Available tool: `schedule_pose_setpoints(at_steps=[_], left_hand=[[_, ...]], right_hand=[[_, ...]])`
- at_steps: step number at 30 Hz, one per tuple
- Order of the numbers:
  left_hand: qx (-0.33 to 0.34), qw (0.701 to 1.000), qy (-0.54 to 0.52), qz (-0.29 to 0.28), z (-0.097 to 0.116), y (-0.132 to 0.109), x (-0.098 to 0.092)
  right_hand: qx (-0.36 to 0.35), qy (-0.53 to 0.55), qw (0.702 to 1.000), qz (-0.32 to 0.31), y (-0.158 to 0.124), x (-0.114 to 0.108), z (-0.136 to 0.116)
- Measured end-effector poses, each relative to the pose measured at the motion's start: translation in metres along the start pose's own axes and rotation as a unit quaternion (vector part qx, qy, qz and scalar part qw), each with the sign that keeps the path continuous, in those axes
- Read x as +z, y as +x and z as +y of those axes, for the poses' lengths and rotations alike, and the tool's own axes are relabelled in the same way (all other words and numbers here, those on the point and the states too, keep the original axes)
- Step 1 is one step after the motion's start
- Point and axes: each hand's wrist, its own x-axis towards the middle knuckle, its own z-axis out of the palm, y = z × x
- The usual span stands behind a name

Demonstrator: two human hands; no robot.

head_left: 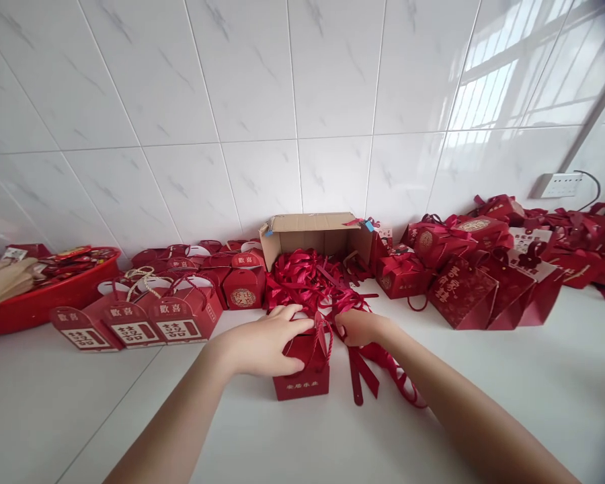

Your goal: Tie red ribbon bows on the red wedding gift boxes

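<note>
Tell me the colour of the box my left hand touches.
The box is red, with pale lettering on the front, seen best in the head view.

"What do you see?"
"I see the left hand (268, 343) holding a small red box (303, 386), the right hand (357, 327) curled at red ribbons (302, 272), an open carton (307, 222) behind"

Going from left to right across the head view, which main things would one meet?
Red basin, three boxes with white labels, left hand, small red box, right hand, row of dark red boxes.
</note>
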Motion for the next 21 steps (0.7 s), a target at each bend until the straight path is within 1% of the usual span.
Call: schedule_pose_setpoints(at_steps=[3, 7, 9, 11, 13, 15, 18, 19, 21], left_hand=[[0.027, 0.999, -0.007, 0.016, 0.006, 0.000, -0.004], [0.038, 0.999, -0.003, 0.011, 0.009, 0.005, 0.002], [0.050, 0.998, -0.009, 0.024, 0.007, 0.007, 0.004], [0.074, 0.996, -0.016, 0.051, 0.004, 0.006, 0.005], [0.087, 0.993, -0.023, 0.073, 0.000, -0.002, 0.003], [0.091, 0.993, -0.032, 0.061, -0.003, -0.013, 0.001], [0.098, 0.994, -0.051, 0.015, -0.005, -0.029, -0.003], [0.098, 0.994, -0.055, 0.012, -0.006, -0.032, -0.003], [0.085, 0.994, -0.054, 0.032, -0.009, -0.033, -0.003]], right_hand=[[-0.034, 0.023, 0.999, 0.018, -0.005, -0.010, 0.006], [-0.069, 0.062, 0.995, 0.024, -0.013, -0.022, 0.013], [-0.059, 0.067, 0.996, 0.013, -0.011, -0.019, 0.015], [-0.027, 0.063, 0.998, -0.004, -0.006, -0.011, 0.015], [0.007, 0.064, 0.998, -0.014, 0.000, -0.002, 0.015], [0.017, 0.075, 0.997, -0.009, 0.004, 0.001, 0.016], [-0.021, 0.115, 0.993, 0.010, -0.001, -0.008, 0.019], [-0.041, 0.132, 0.990, 0.016, -0.004, -0.014, 0.020], [-0.080, 0.172, 0.981, 0.027, -0.013, -0.026, 0.024]])
